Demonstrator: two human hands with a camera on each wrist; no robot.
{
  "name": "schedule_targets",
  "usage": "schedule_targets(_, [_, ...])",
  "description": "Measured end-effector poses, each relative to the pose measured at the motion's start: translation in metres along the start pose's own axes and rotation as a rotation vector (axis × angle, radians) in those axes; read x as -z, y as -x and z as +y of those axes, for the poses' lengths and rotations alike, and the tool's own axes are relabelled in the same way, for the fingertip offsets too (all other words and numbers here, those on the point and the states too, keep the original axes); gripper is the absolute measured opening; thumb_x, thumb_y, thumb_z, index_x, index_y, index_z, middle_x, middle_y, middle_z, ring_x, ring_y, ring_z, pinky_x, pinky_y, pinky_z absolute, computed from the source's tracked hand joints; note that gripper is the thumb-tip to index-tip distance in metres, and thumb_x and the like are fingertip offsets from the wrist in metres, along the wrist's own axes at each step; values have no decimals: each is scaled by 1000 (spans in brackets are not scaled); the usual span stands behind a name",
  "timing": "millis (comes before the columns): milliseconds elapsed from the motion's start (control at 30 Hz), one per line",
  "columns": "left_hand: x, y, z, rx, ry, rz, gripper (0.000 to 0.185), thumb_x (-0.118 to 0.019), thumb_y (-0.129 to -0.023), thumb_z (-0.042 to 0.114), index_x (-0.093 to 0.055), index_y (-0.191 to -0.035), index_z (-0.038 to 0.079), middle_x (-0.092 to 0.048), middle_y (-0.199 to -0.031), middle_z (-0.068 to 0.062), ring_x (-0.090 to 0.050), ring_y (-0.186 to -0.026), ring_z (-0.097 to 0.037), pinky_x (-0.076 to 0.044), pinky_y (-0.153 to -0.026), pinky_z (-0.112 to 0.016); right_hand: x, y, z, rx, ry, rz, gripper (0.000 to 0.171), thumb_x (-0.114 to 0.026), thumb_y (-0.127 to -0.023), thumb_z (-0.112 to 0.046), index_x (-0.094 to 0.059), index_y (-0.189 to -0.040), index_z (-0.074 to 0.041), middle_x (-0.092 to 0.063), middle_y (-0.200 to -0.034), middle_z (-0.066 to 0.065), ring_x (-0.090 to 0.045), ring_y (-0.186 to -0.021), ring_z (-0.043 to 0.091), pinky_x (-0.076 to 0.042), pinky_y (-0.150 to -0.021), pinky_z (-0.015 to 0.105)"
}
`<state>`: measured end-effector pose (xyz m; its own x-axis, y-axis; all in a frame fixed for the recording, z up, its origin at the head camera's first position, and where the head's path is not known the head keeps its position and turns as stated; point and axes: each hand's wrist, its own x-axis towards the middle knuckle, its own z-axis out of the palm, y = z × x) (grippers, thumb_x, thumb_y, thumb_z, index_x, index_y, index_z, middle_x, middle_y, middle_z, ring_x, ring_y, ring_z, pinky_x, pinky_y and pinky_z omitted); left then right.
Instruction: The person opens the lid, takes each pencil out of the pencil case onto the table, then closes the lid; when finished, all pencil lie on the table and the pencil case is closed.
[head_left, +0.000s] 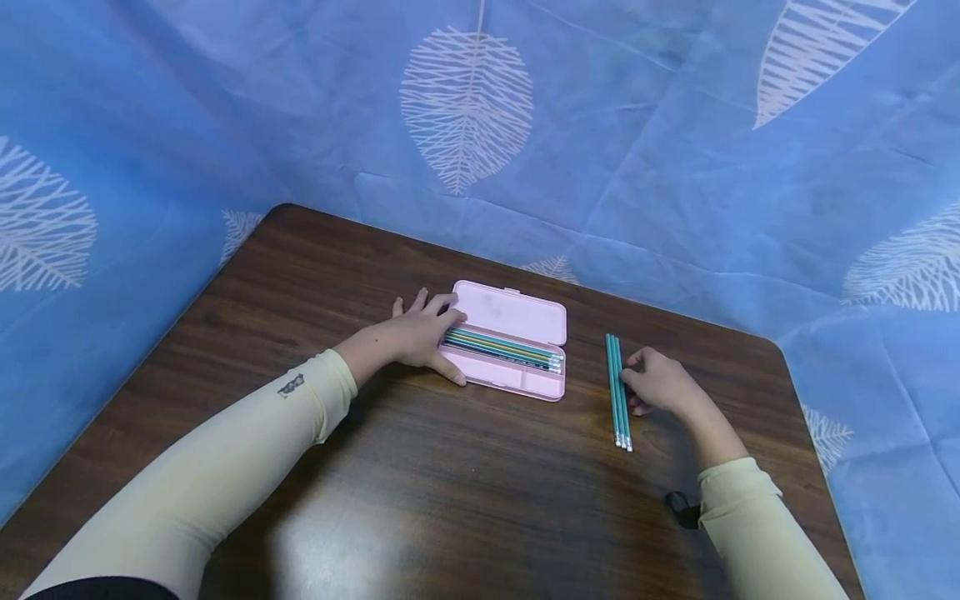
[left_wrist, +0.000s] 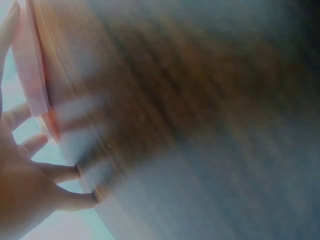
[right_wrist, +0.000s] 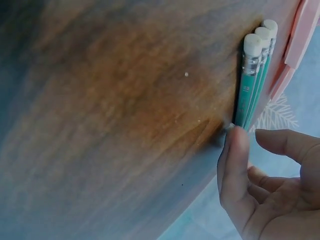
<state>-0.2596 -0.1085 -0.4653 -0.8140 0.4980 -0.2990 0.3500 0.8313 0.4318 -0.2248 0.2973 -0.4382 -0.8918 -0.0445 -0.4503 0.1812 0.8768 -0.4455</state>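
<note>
While blurred elsewhere, head view shows pencil case (head_left: 517, 333).

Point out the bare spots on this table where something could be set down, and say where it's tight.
Bare: the table near side between the sleeves, the far left corner beyond the left hand, and the strip between the case and the pencils. Tight: around the case under the left hand, and where the right hand meets the pencils.

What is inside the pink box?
The open pink pencil case holds a row of pencils, teal and yellowish, erasers pointing right. The left hand rests on its left end, hiding the pencil tips there.
</note>
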Motion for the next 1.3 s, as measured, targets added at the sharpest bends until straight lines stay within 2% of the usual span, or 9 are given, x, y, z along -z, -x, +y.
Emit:
schedule_targets(167, [2,1,2,6,-24,-7,118,-80,-77,79,-30,-170,26,0,-183,-9,6,-167,-51,-2,-127,-81,1,1,-2,0,46,17,43,-51,-110,-20,-48,-139,12,-69,-92,20,-71,-70,19,-65,-66,35])
schedule_targets(500, [2,3,1,12,-18,3,116,-80,-78,78,-32,-169,25,-1,-183,-9,5,-167,-52,-2,-127,-81,4,2,-12,13,103,32,42,-54,-109,-22,-50,-136,10,-73,-92,18,-73,-69,19,-63,-65,39])
schedule_targets(700, [1,1,0,10,-28,0,118,-79,-77,81,-31,-169,26,0,-183,-8,5,-167,-52,-3,-127,-81,5,4,-27,68,151,78,45,-57,-107,-25,-52,-135,10,-76,-95,19,-75,-69,20,-59,-64,36])
schedule_targets(933, [1,0,-1,14,-27,-1,117,-79,-77,81,-31,-169,27,1,-183,-8,6,-167,-51,-2,-127,-81,1,2,-47,123,186,137,48,-63,-107,-32,-56,-135,6,-75,-88,14,-68,-67,20,-51,-60,32])
schedule_targets(1167, [1,0,-1,15,-41,3,118,-78,-77,81,-30,-170,26,-1,-183,-9,5,-167,-52,-4,-127,-81,-6,-1,-68,183,208,121,50,-66,-105,-36,-61,-135,3,-72,-103,16,-64,-78,20,-50,-67,31])
schedule_targets(1300, [0,1,-1,10,-42,4,118,-78,-77,82,-30,-170,26,0,-183,-9,5,-167,-52,-4,-127,-81,-11,-3,-79,231,212,100,48,-67,-104,-35,-63,-133,2,-70,-100,14,-59,-76,20,-47,-66,32])
